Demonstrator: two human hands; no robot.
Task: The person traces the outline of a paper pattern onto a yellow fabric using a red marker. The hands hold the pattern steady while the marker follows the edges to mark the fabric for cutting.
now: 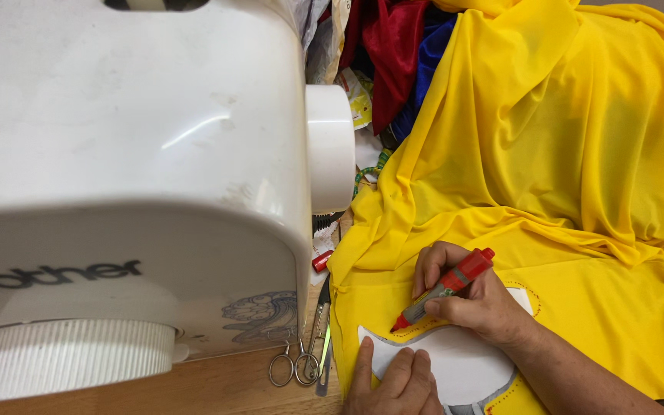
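The right hand [478, 307] grips a red marker [446, 287], its tip touching the yellow cloth [578, 177] right at the upper edge of a white template [463, 361]. The left hand [393, 380] lies flat, fingers together, pressing the template's near-left end onto the cloth. Left of the template, small scissors [293, 369] lie on the wooden counter [217, 388], just in front of a white sewing machine [132, 154]. Behind the template the cloth rises in folds, with red and blue fabric [393, 46] beyond

My left hand [393, 384] runs off the bottom edge, covering part of the white pattern [463, 361]; beside it, the sewing machine [132, 169] hides the scissors' [295, 367] blades.
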